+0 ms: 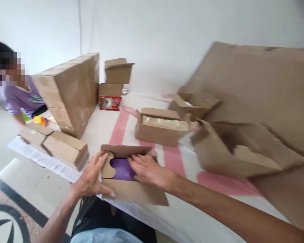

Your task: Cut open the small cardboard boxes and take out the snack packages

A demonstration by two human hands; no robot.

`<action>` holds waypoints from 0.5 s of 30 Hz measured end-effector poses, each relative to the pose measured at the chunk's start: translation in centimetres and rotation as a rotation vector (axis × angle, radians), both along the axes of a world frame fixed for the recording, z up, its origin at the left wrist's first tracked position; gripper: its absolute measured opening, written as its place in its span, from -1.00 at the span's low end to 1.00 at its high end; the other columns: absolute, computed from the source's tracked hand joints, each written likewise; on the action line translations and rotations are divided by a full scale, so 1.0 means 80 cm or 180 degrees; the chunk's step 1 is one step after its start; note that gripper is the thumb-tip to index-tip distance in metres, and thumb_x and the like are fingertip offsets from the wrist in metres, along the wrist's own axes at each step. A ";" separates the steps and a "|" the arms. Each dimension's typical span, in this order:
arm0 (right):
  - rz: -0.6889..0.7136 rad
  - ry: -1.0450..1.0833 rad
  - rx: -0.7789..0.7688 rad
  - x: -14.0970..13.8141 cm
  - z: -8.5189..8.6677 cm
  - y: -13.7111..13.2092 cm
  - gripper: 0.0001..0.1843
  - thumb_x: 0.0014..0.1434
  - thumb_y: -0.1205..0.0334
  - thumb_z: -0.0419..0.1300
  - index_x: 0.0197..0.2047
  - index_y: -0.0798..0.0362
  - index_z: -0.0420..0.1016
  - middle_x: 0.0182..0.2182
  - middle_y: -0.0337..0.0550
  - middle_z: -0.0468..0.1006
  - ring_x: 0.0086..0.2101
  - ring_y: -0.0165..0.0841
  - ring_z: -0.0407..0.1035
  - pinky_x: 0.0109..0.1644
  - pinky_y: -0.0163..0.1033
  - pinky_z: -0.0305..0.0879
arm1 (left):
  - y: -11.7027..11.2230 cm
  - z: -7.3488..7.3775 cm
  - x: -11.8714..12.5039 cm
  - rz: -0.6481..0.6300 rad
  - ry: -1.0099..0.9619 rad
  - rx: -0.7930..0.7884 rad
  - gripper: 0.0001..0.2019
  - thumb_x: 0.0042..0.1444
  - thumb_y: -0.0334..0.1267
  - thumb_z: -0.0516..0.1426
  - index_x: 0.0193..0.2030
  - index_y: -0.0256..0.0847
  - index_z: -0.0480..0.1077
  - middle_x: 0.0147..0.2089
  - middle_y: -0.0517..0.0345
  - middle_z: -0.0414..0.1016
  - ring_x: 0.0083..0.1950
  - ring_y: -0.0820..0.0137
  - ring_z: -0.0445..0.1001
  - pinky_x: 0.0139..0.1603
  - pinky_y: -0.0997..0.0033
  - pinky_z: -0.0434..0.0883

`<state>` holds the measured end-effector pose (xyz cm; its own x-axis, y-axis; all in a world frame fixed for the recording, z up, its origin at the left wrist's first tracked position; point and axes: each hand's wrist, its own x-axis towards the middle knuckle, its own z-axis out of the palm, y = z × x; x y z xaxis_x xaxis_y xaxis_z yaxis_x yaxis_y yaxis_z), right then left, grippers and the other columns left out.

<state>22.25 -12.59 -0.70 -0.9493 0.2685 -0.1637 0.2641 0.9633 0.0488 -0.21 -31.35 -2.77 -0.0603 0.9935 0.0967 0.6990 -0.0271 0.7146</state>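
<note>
In front of me at the table's near edge stands a cardboard box with its top flaps up. Inside it lies something with a smooth purple surface; its kind cannot be made out. A notched cardboard flap covers the box's left end. My left hand grips that end, fingers on the top edge and thumb on the near side. My right hand reaches into the right half, its fingers bent together against the purple surface. Its fingertips are partly hidden, so what they hold, if anything, is unclear.
Two closed cardboard boxes lie at left, before a tall taped stack. A co-worker sits beyond. A red packet lies at the back. Open boxes stand ahead and right, near a large cardboard sheet.
</note>
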 end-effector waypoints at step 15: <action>0.0657 0.0539 0.0019 0.018 -0.093 0.037 -0.43 0.10 0.46 0.22 0.18 0.07 0.66 0.14 0.25 0.66 0.09 0.04 0.60 0.11 0.03 0.61 | -0.004 0.000 0.020 0.0076 -0.0441 -0.0011 0.55 -0.45 0.39 0.56 0.66 -0.19 0.06 0.64 -0.37 0.02 0.63 -0.35 0.04 0.59 -0.34 0.15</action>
